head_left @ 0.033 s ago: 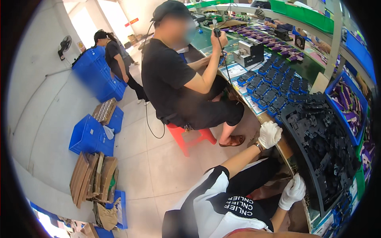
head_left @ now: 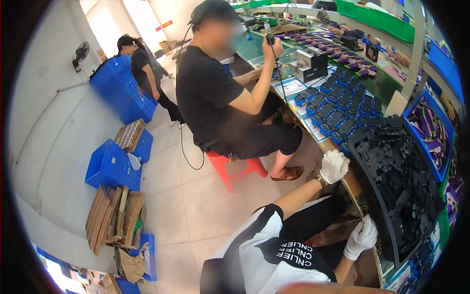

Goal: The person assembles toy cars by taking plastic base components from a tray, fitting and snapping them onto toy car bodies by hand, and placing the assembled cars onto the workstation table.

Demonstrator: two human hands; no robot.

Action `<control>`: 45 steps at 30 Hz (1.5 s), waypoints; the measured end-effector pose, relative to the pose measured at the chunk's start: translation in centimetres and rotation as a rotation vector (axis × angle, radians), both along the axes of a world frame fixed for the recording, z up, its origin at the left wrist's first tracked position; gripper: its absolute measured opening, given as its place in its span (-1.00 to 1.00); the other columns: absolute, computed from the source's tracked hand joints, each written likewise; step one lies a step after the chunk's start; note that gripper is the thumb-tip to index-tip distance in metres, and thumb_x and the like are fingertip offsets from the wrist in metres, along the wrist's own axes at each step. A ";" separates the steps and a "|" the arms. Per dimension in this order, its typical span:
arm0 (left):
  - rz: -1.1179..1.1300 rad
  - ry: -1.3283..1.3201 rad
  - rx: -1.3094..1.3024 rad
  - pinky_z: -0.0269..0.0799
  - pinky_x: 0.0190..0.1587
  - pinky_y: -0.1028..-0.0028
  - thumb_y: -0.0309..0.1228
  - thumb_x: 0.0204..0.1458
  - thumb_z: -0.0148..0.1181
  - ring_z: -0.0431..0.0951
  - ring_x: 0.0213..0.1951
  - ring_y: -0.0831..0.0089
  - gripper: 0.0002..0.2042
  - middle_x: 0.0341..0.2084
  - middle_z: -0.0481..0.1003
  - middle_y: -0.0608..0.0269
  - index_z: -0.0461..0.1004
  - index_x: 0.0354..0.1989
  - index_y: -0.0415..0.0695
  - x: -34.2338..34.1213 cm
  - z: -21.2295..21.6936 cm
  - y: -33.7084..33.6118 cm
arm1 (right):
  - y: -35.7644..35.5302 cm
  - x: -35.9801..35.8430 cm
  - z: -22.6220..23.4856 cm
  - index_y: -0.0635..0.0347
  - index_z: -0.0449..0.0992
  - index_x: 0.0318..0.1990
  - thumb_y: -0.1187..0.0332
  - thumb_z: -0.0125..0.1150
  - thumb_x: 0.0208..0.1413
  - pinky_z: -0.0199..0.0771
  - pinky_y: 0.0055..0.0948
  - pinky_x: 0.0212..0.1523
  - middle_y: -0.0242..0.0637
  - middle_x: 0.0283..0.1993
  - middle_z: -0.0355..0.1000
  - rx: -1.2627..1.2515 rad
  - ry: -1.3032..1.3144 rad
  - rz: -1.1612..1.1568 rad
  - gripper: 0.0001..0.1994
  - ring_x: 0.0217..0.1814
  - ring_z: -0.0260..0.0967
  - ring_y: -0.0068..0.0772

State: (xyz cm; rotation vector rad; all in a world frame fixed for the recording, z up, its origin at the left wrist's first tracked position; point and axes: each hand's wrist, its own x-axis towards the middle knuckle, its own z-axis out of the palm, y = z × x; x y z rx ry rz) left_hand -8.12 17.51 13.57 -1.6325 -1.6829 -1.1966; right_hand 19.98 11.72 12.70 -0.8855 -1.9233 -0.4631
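My left hand (head_left: 334,166), in a white glove, is at the front edge of the workbench (head_left: 353,185), its fingers curled in. Anything inside them is hidden. Lower down by the same edge is my right hand (head_left: 362,237), also gloved, its fingertips drawn together in a pinch near the tray's side. What it pinches, if anything, is too small to make out. Beside both hands lies a large black tray (head_left: 379,215) heaped with black plastic parts (head_left: 399,181). Past my left hand, rows of blue-and-black assembled units (head_left: 338,110) cover the bench.
A co-worker (head_left: 208,93) sits on a red stool (head_left: 235,171) to the left, holding a corded black tool (head_left: 270,39). A metal box (head_left: 308,66) stands on the bench. A blue bin (head_left: 426,125) holds purple parts. Blue crates (head_left: 110,164) and cardboard (head_left: 115,215) line the wall.
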 end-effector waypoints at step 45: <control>-0.205 -0.156 0.031 0.21 -0.52 0.22 -0.23 -0.18 0.19 0.37 -0.56 0.17 -0.69 -0.75 0.31 0.19 0.34 -0.83 -0.08 -1.7 -0.3 -0.1 | -1.3 -3.6 -0.1 -0.03 0.57 0.06 0.16 0.06 0.33 0.48 -0.32 -0.14 -0.37 -0.06 0.55 0.030 -0.247 -0.386 -0.72 -0.09 0.52 -0.31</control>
